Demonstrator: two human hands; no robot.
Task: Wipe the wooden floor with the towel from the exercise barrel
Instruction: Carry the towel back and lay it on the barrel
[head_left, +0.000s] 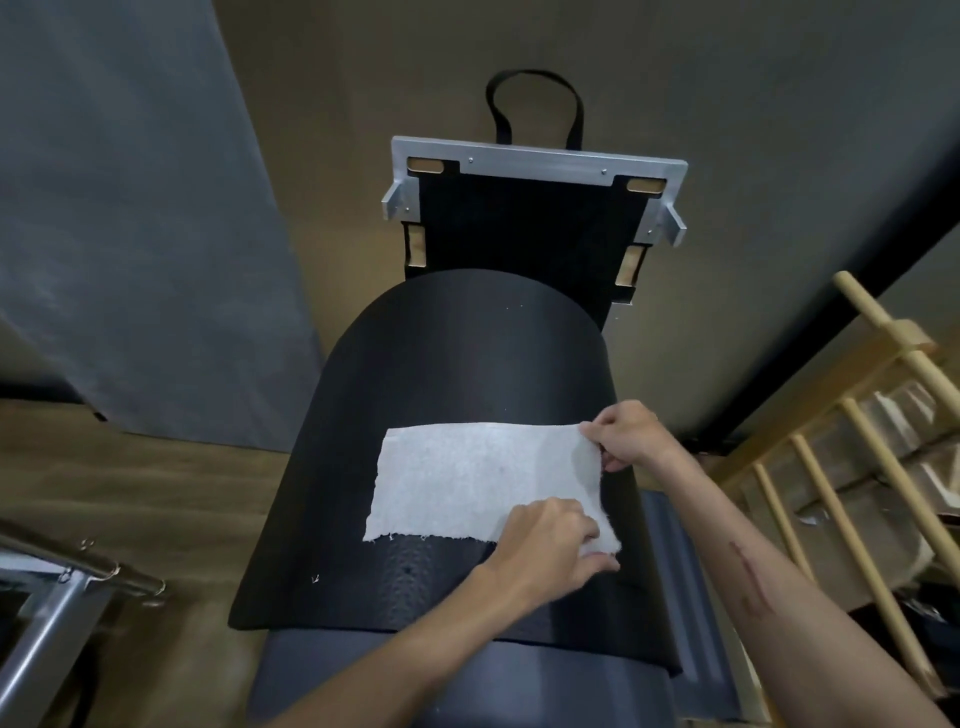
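Pinching one towel (467, 478) | left hand (545, 540), right hand (631, 434) | one barrel (441, 364)

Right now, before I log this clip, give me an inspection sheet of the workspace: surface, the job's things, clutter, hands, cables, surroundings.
Surface: wooden floor shows to the left of the barrel; no wiping on it yet.
Job's things: white towel lies spread flat on the curved black top of the exercise barrel.
Clutter: nothing seen.
Hands: left hand pinches the towel's near right corner; right hand pinches its far right corner, which is lifted slightly.
Cables: nothing seen; a black strap loop lies beyond the barrel's metal frame.
Surroundings: grey curtain at left, wooden ladder rungs at right, metal rail at lower left.
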